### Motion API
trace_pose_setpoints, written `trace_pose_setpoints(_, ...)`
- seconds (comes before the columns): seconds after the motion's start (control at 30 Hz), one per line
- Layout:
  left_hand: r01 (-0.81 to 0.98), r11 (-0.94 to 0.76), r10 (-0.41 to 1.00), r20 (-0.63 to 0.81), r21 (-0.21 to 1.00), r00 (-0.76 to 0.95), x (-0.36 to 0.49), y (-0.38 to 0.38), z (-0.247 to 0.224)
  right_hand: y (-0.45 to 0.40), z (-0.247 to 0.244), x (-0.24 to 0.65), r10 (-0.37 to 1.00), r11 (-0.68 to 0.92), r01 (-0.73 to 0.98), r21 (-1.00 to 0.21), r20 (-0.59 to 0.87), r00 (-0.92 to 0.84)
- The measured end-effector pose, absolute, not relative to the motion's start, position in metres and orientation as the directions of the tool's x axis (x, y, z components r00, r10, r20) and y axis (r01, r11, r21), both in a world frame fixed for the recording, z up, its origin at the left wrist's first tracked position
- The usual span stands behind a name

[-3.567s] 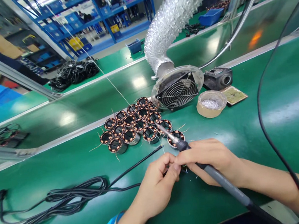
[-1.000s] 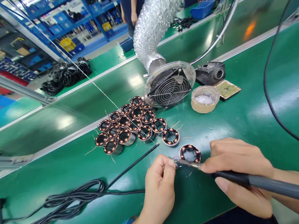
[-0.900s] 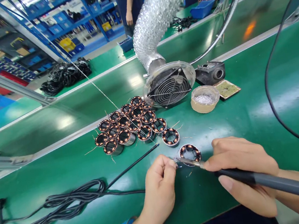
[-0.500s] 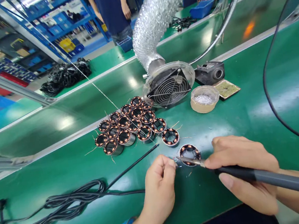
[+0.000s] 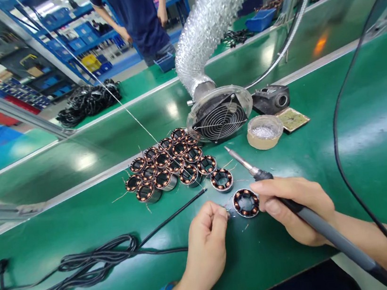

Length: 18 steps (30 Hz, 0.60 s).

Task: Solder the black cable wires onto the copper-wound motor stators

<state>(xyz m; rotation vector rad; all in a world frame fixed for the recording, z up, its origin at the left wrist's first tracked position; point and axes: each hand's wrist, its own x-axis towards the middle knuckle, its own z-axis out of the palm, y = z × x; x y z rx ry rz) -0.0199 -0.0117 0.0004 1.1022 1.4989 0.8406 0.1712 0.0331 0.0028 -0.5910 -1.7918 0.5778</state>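
My left hand (image 5: 208,233) is closed in a pinch, with thin wires (image 5: 229,210) just showing at the fingertips. A black power cord (image 5: 164,249) runs under or into this hand; its end there is hidden. Right beside the fingertips, a stator ring with copper windings (image 5: 246,203) lies on the green bench. My right hand (image 5: 294,205) grips a soldering iron (image 5: 249,164) by its dark handle. The iron's tip points up and left, above the bench and apart from the ring. Another stator (image 5: 221,180) stands just behind the ring.
Several more stators (image 5: 164,179) are grouped at the back left. Behind them a fume fan (image 5: 223,117) hangs on a silver duct (image 5: 200,30). A tub of shiny bits (image 5: 265,131) and a sponge tray (image 5: 293,119) sit right of it. A thin line (image 5: 133,117) crosses diagonally. A person (image 5: 137,19) stands beyond.
My right hand has drawn the soldering iron away from the wires beside the ring, and its tip has swung up and back. My left hand keeps its pinch in nearly the same place.
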Motion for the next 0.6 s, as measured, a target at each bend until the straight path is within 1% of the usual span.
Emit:
trace_pose_setpoints(0.13,0.222,0.32,0.947,-0.321,0.921,-0.033,-0.02,-0.012,0.0,0.031,0.013,0.176,0.613,0.785,0.143,-0.603,0.723,-0.319)
trace_pose_setpoints(0.2,0.231,0.316,0.948,-0.317,0.92,-0.032,-0.02,-0.013,-0.001,0.029,0.02,0.18,0.618,0.777,0.157,-0.61,0.69,-0.375)
trace_pose_setpoints(0.27,0.239,0.311,0.949,-0.312,0.92,-0.034,-0.02,-0.013,0.0,0.027,0.023,0.182,0.622,0.763,0.124,-0.635,0.667,-0.411)
trace_pose_setpoints(0.4,0.247,0.302,0.952,-0.302,0.92,-0.041,-0.018,-0.013,0.002,0.025,0.022,0.18,0.632,0.742,0.054,-0.669,0.669,-0.391)
trace_pose_setpoints(0.6,0.25,0.312,0.949,-0.314,0.916,-0.036,-0.018,-0.014,0.004,0.025,0.017,0.176,0.624,0.748,0.039,-0.663,0.682,-0.383)
